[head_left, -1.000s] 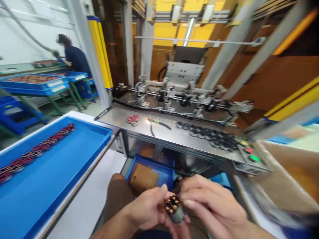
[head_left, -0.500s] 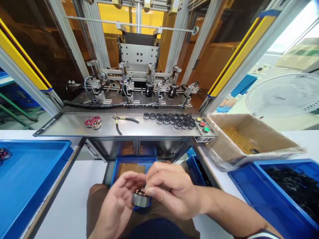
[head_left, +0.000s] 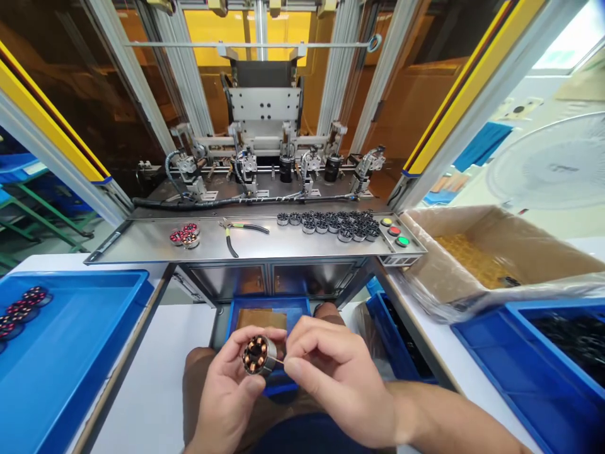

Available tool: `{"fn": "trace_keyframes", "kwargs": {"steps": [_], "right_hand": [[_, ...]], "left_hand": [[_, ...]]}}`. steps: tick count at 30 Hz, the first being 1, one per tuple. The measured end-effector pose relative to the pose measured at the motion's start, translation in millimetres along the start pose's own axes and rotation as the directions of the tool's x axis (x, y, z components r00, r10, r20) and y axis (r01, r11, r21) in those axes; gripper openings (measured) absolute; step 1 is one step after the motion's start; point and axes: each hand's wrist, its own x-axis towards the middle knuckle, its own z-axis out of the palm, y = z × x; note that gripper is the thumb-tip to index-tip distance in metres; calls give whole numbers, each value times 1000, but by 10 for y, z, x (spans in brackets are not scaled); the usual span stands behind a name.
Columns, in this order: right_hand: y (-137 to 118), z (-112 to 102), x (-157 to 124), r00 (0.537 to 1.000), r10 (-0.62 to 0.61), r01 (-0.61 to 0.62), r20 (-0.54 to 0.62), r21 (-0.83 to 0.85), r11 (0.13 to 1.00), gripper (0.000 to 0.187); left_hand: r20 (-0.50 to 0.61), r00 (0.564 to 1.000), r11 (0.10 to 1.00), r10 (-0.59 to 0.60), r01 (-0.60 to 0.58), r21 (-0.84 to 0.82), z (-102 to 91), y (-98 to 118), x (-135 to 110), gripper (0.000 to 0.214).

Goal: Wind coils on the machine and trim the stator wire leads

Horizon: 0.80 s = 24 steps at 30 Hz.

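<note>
My left hand point(head_left: 231, 388) is closed round a motor stator point(head_left: 259, 355), a short metal ring with copper coils and black insulation inside. The stator is tilted so that its coil face turns up and to the left. From its right side a thin copper wire point(head_left: 280, 362) runs to my right hand point(head_left: 338, 378), which pinches it between thumb and forefinger. Both hands are above my lap, in front of the machine's metal shelf point(head_left: 255, 249).
On the shelf lie red-coiled stators point(head_left: 184, 236), open cutting pliers point(head_left: 231, 234) and many black stators point(head_left: 335, 225), beside push buttons point(head_left: 394, 231). A blue tray point(head_left: 85, 334) is at left. A lined carton point(head_left: 449, 271) and a blue bin point(head_left: 496, 353) stand right.
The stator has turned in my left hand, from upright to showing its coil face. My right hand has moved slightly right, and a wire now shows between them. The view has shifted a little.
</note>
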Motion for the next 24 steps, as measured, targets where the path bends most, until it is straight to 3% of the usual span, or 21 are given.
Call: {"fn": "trace_keyframes", "kwargs": {"steps": [3, 6, 10, 16, 22, 24], "right_hand": [[89, 81, -82, 952, 281, -304, 122, 270, 913, 24], [199, 138, -121, 883, 407, -469, 234, 425, 774, 33], [317, 157, -143, 866, 424, -498, 266, 544, 675, 38], [406, 176, -150, 812, 429, -570, 395, 693, 441, 58], [502, 214, -166, 806, 409, -582, 428, 696, 420, 51], [527, 218, -169, 798, 385, -595, 464, 711, 375, 51]], "left_hand": [[-20, 998, 993, 68, -66, 95, -34, -3, 3, 51], [-42, 998, 992, 56, -50, 116, -47, -7, -9, 56], [-47, 999, 993, 22, -16, 121, -44, 2, -17, 59], [9, 998, 972, 65, -66, 227, -74, 62, 14, 52], [150, 975, 935, 165, -203, 291, -58, 115, 55, 51], [196, 963, 923, 186, -239, 300, -27, 125, 60, 49]]}}
